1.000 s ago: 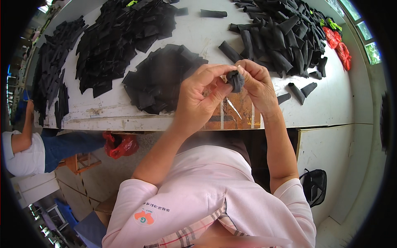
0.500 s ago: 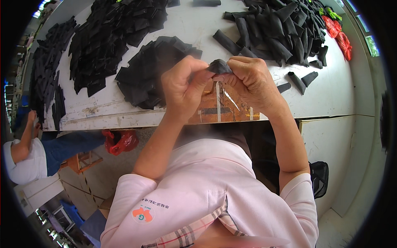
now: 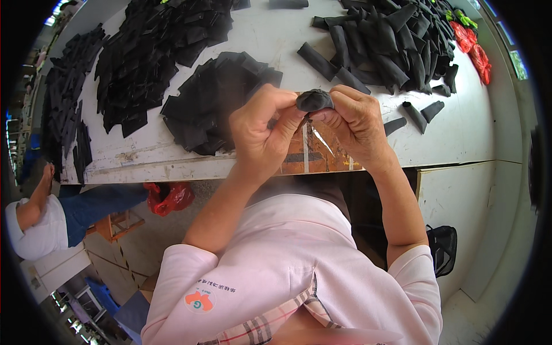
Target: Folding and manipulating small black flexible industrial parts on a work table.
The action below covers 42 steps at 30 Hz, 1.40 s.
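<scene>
Between both hands I hold a small black fabric tube, its rounded end facing up. My left hand pinches its left edge between thumb and fingers. On the opposite edge my right hand grips it the same way, fingers curled. Part of the piece is hidden behind the fingers. Below the hands lies a worn brown board with pale strips at the table's front edge. A heap of flat black fabric pieces lies left of my left hand. Beyond my right hand are two loose black tubes.
Rolled black tubes are piled at the far right, near red plastic bags. More flat black pieces cover the left of the white table. Another person works at the left, beside a hanging red bag.
Both hands have shifted slightly right and nearer to me with the black tube. Its rounded end now shows wider and fuller between the fingers.
</scene>
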{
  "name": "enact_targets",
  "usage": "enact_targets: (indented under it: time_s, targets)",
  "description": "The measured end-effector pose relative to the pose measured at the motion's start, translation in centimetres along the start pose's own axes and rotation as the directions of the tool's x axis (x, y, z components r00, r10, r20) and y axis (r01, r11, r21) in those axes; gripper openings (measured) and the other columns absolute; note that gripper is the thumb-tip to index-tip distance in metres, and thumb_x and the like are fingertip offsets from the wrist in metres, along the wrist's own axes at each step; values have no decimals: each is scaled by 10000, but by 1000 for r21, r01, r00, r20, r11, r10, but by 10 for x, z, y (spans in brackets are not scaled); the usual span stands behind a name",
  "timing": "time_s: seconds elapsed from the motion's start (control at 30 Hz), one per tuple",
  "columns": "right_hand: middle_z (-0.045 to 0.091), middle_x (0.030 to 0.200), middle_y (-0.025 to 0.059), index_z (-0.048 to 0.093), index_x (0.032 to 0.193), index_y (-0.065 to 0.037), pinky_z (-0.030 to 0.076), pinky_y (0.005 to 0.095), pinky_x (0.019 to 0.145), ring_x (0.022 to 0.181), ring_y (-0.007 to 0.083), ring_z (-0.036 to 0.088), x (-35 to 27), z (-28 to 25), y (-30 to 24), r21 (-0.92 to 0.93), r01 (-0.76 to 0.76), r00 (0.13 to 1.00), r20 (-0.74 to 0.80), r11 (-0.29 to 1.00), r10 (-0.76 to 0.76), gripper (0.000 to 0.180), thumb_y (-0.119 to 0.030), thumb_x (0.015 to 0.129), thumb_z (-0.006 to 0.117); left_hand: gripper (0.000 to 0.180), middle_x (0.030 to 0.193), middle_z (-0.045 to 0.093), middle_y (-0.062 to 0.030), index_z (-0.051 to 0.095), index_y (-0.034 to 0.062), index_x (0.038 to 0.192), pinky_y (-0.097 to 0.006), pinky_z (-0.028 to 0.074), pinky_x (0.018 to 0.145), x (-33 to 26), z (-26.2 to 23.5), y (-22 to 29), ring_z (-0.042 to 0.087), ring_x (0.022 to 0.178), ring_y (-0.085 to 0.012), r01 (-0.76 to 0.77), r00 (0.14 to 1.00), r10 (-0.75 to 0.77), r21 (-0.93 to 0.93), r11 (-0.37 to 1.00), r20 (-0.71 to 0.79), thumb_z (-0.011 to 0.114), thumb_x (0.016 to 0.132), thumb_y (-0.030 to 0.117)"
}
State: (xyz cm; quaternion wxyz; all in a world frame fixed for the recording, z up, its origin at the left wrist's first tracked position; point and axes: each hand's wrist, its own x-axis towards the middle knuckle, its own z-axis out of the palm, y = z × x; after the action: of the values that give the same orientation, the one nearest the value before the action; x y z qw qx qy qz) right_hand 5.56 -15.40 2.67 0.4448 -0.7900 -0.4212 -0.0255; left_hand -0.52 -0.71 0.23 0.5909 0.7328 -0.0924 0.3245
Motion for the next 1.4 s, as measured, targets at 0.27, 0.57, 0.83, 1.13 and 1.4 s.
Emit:
enact_targets:
  time_s: [0.27, 0.57, 0.83, 1.13, 1.4]
  targets:
    - [502, 593, 89, 526, 660, -7, 384, 336, 474, 541, 249, 495, -4, 17, 18, 56, 61, 998, 25, 997, -62, 167, -129, 737, 611, 96, 596, 486, -60, 537, 22, 712, -272, 370, 459, 5, -5, 16, 443, 514, -182, -139, 989, 117, 297, 945, 90, 627, 737, 45]
    - [549, 656, 67, 518, 671, -43, 423, 350, 509, 620, 244, 535, -7, 17, 11, -122, 186, 982, 55, 975, -180, 168, -156, 676, 641, 105, 618, 478, -62, 518, 17, 719, -238, 361, 467, -17, -10, 5, 437, 513, -141, 54, 999, -54, 193, 980, -7, 617, 749, 36]
    - [477, 573, 54, 477, 616, -49, 403, 342, 474, 575, 229, 512, -24, 30, 23, -202, 56, 997, 58, 978, -45, 240, -208, 699, 636, 56, 673, 531, -32, 541, 9, 767, -208, 408, 550, -25, -1, -8, 502, 590, -87, 182, 980, -189, 101, 978, 65, 584, 793, 34]
    - [502, 593, 56, 479, 638, -55, 411, 350, 494, 577, 237, 522, -28, 42, 25, -164, -13, 1000, -8, 986, 11, 259, -248, 723, 628, 164, 946, 558, -64, 555, 16, 938, -191, 407, 680, -33, 7, -18, 524, 748, -82, 289, 949, -315, -391, 874, -3, 598, 798, 92]
    - [543, 633, 81, 543, 728, -40, 423, 359, 522, 624, 273, 547, -12, 10, -5, -81, -85, 996, 9, 993, 86, 177, -197, 736, 623, 210, 909, 573, -82, 549, -10, 921, -255, 447, 673, 15, 10, 18, 541, 774, -138, 179, 970, -165, -63, 982, 179, 621, 780, 129]
